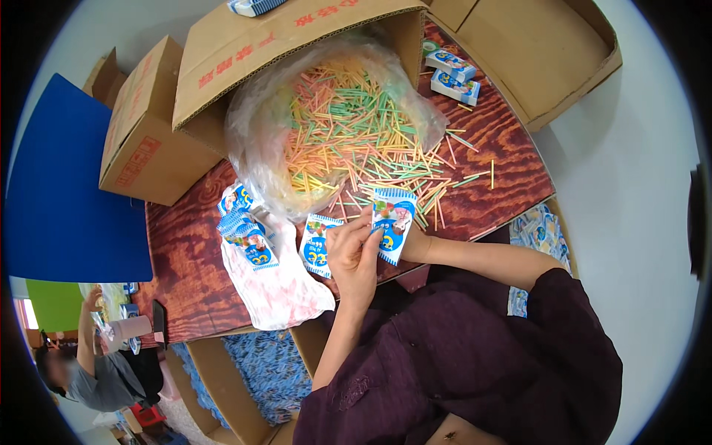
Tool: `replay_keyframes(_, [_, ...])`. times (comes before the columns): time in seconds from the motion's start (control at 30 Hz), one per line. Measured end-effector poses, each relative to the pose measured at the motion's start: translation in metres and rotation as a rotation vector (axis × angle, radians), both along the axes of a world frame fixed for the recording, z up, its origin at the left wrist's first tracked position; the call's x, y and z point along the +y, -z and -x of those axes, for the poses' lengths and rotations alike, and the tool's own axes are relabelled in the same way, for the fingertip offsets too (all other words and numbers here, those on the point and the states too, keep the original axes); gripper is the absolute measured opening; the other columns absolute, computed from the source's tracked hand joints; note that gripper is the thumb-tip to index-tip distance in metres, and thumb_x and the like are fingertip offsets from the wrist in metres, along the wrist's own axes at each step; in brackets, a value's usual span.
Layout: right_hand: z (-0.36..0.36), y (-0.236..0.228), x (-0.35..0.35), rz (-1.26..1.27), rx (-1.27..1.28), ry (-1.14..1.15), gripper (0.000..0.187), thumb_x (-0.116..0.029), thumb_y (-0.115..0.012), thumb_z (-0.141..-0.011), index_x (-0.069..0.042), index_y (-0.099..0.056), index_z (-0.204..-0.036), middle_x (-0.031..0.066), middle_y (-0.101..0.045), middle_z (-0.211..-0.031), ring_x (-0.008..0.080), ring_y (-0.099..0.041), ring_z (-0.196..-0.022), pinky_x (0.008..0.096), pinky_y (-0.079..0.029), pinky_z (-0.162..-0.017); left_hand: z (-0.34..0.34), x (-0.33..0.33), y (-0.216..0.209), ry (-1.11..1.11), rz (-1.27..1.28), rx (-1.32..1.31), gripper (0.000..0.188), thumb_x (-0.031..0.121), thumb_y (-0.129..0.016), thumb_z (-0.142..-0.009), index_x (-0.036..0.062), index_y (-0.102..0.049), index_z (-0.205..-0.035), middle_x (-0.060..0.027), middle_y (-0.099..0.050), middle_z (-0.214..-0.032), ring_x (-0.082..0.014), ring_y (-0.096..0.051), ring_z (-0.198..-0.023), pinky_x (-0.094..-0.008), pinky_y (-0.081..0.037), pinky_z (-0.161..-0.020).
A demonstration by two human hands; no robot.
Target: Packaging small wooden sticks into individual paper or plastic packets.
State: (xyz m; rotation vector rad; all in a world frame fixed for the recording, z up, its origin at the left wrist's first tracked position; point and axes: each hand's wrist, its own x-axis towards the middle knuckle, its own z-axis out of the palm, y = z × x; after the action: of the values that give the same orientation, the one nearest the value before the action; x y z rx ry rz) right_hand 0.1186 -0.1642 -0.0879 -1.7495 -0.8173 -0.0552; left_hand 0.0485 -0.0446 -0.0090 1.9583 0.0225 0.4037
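Observation:
My left hand (353, 256) pinches the left edge of a small blue-and-white printed packet (393, 222) between thumb and fingers. Behind that packet's right side is my right hand (417, 246); its fingers are hidden. A second packet of the same kind (316, 245) lies flat on the table just left of my left hand. Beyond the hands, many thin pink, green, yellow and orange sticks (348, 111) spill out of a clear plastic bag (256, 126) onto the table. Farther left, several more packets (248, 233) sit in a pile on a white-and-pink cloth (274, 285).
The bag sits in a tipped cardboard box (297, 33) on the red-brown wooden table (185, 256). Small packs (454, 78) lie at the far right. Below the table edge, a carton holds blue packets (267, 363). Another person (111, 378) sits at the lower left near a phone (159, 320).

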Motion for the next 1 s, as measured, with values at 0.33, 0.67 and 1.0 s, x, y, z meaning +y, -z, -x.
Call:
replay_keyframes(0.33, [-0.009,-0.020,0.008,-0.064,0.237,0.060,0.034,-0.015,-0.067,-0.081,-0.001,-0.055,-0.110,0.0143,-0.064,-0.100,0.0278,-0.064,-0.091,0.0382,-0.049,-0.079,-0.034,0.002,-0.001,-0.007,0.139,-0.064,0.007,0.002,-0.064,-0.087,-0.0051,-0.063,-0.088,-0.0068,-0.065,-0.092,-0.0098,-0.057,-0.077,-0.0225,-0.045,-0.069])
replay_keyframes(0.67, [0.005,-0.033,-0.019,0.061,0.352,-0.160,0.036,-0.004,-0.070,-0.080,-0.002,-0.055,-0.113,0.0017,-0.053,-0.076,0.0101,-0.049,-0.068,0.0270,-0.042,-0.066,-0.087,0.020,-0.004,0.128,0.513,0.044,0.010,0.005,-0.061,-0.090,-0.0045,-0.065,-0.089,-0.0100,-0.063,-0.117,-0.0070,-0.056,-0.088,-0.0205,-0.044,-0.071])
replay_keyframes(1.0, [0.003,-0.032,-0.024,0.014,0.297,-0.211,0.015,-0.006,-0.068,-0.084,-0.002,-0.062,-0.096,0.0046,-0.058,-0.076,0.0127,-0.056,-0.070,0.0277,-0.045,-0.067,-0.019,0.046,0.016,-0.124,0.701,0.161,0.010,0.006,-0.059,-0.092,0.0010,-0.065,-0.098,-0.0040,-0.067,-0.089,-0.0091,-0.060,-0.072,-0.0239,-0.048,-0.067])
